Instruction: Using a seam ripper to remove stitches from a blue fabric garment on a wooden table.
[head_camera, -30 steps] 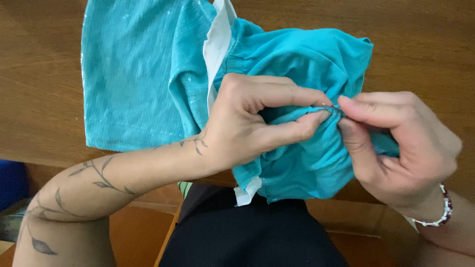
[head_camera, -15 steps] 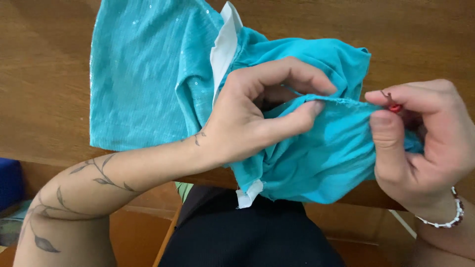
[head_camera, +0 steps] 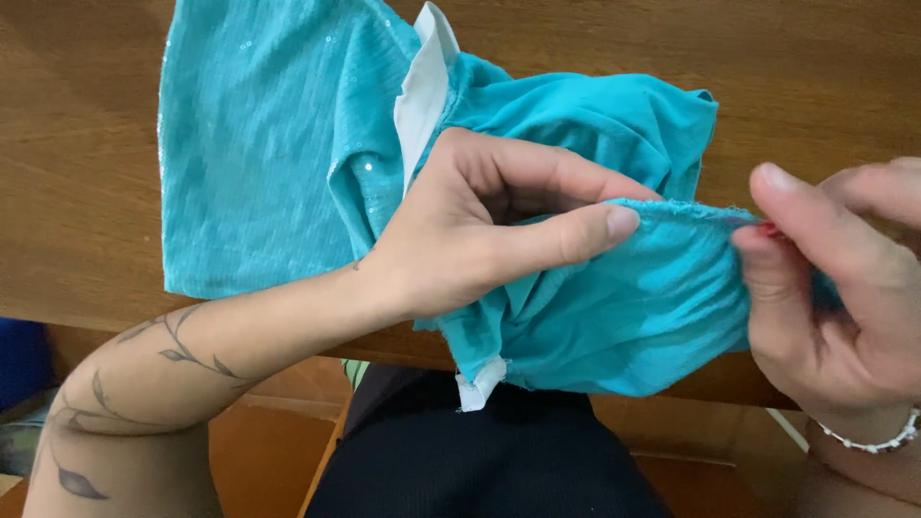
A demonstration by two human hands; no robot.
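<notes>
**Turquoise garment, half spread, half bunched**

Turquoise garment (head_camera: 259, 163) of thin sequinned fabric, with white lining (head_camera: 422, 91) showing at a fold. Left part lying flat on the wooden table (head_camera: 77, 192); right part bunched and lifted, hanging over the table's near edge. Top hem stretched taut between left hand (head_camera: 480, 240) and right hand (head_camera: 835, 288).

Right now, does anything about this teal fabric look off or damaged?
No damage shows. The teal fabric is bunched rather than flat, its lower part hanging past the wooden table edge. The left hand and right hand stretch one edge taut.
</notes>
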